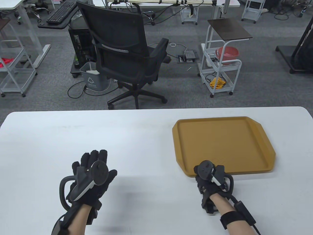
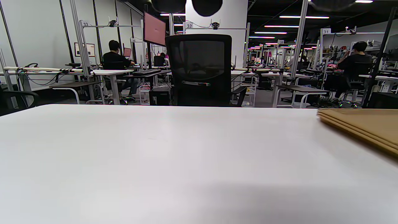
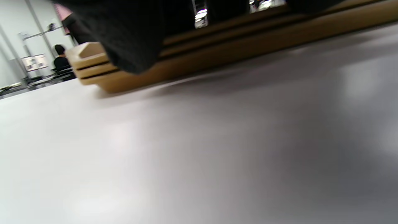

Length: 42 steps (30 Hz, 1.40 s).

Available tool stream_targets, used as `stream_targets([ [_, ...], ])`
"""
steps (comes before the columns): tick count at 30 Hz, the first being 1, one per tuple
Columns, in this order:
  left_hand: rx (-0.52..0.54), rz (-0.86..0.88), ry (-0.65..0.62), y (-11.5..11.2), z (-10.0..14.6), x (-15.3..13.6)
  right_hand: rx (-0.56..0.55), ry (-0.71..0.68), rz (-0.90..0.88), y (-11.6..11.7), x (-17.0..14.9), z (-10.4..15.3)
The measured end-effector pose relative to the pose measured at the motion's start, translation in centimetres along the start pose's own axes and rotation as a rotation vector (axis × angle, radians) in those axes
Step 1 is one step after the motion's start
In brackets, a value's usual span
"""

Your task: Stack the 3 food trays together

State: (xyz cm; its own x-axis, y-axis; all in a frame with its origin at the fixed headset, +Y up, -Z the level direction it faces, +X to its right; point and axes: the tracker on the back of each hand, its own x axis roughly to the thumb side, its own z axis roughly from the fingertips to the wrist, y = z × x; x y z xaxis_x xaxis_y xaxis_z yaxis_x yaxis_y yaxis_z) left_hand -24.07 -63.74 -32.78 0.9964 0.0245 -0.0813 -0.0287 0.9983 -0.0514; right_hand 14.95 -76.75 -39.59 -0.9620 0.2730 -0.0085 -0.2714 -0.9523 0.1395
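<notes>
right hand at the near left corner of the tray stack. its fingers are hidden under the tracker from above; in the right wrist view dark glove fingers overlap the stack's near edge, blurred. grip or mere touch: cannot tell, nor how far the hand is open.

trays: from above the stack reads as one tan tray. right wrist view shows three rims layered at the corner, nested, edges lined up. left wrist view also shows three edge lines, cut off at that view's right border. count: three trays, one stack, flat on the table, right of centre and toward the far edge.

left hand: well left of the stack, fingers spread and extended, palm down over bare table, holding nothing. whether the palm touches the surface is not clear. only two dark fingertip blobs show at the top of the left wrist view.

beyond the table, left of the stack: one black office chair, back toward the table. right of the chair: one white cart with a red basin. two seated people in the left wrist view, far off, detail too small.
</notes>
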Motion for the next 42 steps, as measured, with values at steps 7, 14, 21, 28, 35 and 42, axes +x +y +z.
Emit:
stream_targets([
  [7,0.007,0.006,-0.009,0.0,0.0,0.0,0.127,-0.181,0.027,2.9,9.3,2.8],
  [14,0.007,0.004,-0.012,-0.1,0.1,0.1,0.201,-0.311,0.016,5.5,16.6,5.3],
  [21,0.005,0.0,-0.014,-0.1,0.2,0.1,0.331,-0.36,-0.084,5.8,18.6,5.6],
  [28,0.013,-0.002,-0.016,-0.1,0.2,0.2,0.357,-0.425,-0.242,2.2,15.0,5.0],
  [35,0.059,-0.009,-0.015,-0.2,0.3,0.4,0.046,-0.37,-0.185,-5.4,8.7,5.1],
  [42,0.122,-0.018,-0.012,0.0,0.6,0.7,-0.224,-0.297,-0.052,-11.1,3.2,6.5],
])
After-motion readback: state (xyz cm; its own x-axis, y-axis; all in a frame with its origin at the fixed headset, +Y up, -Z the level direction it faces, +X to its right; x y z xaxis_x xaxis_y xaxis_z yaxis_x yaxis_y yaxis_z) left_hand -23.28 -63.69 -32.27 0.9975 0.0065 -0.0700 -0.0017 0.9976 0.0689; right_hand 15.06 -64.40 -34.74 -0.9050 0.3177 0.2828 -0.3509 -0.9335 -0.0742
